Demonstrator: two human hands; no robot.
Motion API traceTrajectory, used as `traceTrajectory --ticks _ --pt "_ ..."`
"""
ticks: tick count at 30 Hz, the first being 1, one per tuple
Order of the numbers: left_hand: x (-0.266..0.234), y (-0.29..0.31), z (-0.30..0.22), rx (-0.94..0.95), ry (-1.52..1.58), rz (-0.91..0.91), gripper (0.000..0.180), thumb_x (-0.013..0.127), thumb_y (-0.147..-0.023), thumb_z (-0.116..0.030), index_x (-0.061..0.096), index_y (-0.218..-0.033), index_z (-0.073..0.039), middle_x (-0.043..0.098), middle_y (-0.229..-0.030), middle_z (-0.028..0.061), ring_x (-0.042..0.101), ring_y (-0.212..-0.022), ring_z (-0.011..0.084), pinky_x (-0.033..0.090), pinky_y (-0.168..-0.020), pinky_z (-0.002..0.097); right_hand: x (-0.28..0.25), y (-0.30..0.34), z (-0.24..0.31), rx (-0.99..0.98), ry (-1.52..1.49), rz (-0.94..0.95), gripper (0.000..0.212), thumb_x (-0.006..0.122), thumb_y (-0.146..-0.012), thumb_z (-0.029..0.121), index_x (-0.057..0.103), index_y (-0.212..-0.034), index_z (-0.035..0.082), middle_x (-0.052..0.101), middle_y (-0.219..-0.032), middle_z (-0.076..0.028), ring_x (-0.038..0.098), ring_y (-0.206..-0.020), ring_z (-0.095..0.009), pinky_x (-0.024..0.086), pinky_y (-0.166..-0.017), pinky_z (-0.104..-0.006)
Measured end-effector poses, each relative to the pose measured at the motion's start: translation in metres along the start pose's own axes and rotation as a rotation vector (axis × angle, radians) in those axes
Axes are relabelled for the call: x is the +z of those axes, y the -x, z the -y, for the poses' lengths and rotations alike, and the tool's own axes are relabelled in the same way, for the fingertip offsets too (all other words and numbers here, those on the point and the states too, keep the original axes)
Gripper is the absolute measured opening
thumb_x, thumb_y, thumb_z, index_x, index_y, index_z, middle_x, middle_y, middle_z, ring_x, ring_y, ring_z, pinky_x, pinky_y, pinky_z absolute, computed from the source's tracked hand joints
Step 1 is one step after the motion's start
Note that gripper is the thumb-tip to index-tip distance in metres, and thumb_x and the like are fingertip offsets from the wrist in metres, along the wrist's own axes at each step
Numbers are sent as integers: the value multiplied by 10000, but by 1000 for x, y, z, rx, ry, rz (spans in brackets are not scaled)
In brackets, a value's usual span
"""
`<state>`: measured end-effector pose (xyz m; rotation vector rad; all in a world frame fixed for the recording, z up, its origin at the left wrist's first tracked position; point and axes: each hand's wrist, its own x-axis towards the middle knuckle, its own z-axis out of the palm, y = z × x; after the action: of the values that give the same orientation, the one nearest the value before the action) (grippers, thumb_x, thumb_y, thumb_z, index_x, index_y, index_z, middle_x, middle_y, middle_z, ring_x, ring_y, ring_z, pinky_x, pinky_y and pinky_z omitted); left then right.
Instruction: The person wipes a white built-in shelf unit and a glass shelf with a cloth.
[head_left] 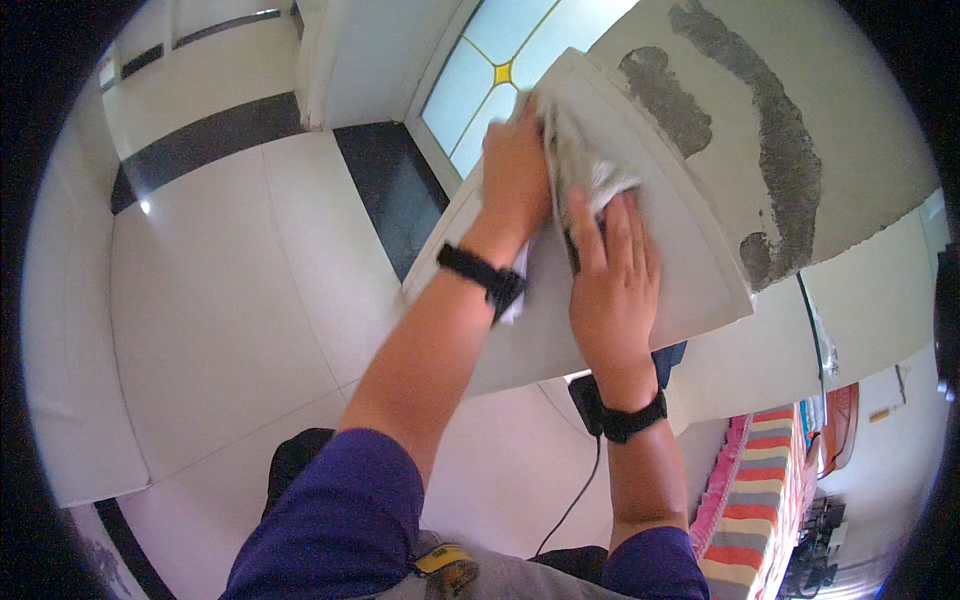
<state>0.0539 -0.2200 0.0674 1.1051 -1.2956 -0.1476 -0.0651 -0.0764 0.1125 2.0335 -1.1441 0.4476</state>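
Observation:
A crumpled greyish-white cloth lies against a white flat-topped surface. My left hand is closed on the cloth's left side, its fingertips blurred and partly hidden. My right hand rests on the lower right of the cloth, fingers stretched out and slightly apart; its thumb does not show clearly. Beneath the hands, a pale edge of something white shows beside my left wrist, too covered to name. Each wrist wears a black band.
A wall with grey bare patches rises behind the white surface. Patterned glass panel stands at the far side. Pale floor tiles with dark strips stretch left. A black cable hangs below my right wrist. A striped bed cover lies right.

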Motion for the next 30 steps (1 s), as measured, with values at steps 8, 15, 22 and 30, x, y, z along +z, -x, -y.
traceTrajectory --ticks 8,15,22,30 --pt "-3 29 9 70 62 -64 455 504 -900 -167 476 -1333 -29 539 -951 280 514 -912 435 423 -815 498 -2 10 1 -60 -59 101 509 462 -860 93 478 -1354 212 506 -1310 -137 477 -1249 -295 391 -1002 -416" --pt "-17 -12 14 95 -39 -8 437 544 -866 -144 488 -1288 -46 591 -910 236 559 -837 408 468 -746 470 6 -13 7 4 6 -11 513 462 -852 69 489 -1344 212 507 -1308 -137 476 -1250 -299 395 -993 -421" --pt "1 93 71 -215 -9 150 523 531 -854 -106 412 -1361 -60 572 -1027 268 533 -929 422 444 -831 466 39 33 24 -84 -178 120 503 464 -836 61 511 -1317 199 489 -1337 -146 455 -1273 -289 388 -1010 -431" --pt "-7 30 -13 330 116 -10 582 504 -896 -271 385 -1391 13 513 -1070 288 454 -1002 381 380 -905 469 -23 23 3 120 -88 57 547 450 -798 -51 527 -1313 116 510 -1303 -163 440 -1274 -343 343 -1040 -464"
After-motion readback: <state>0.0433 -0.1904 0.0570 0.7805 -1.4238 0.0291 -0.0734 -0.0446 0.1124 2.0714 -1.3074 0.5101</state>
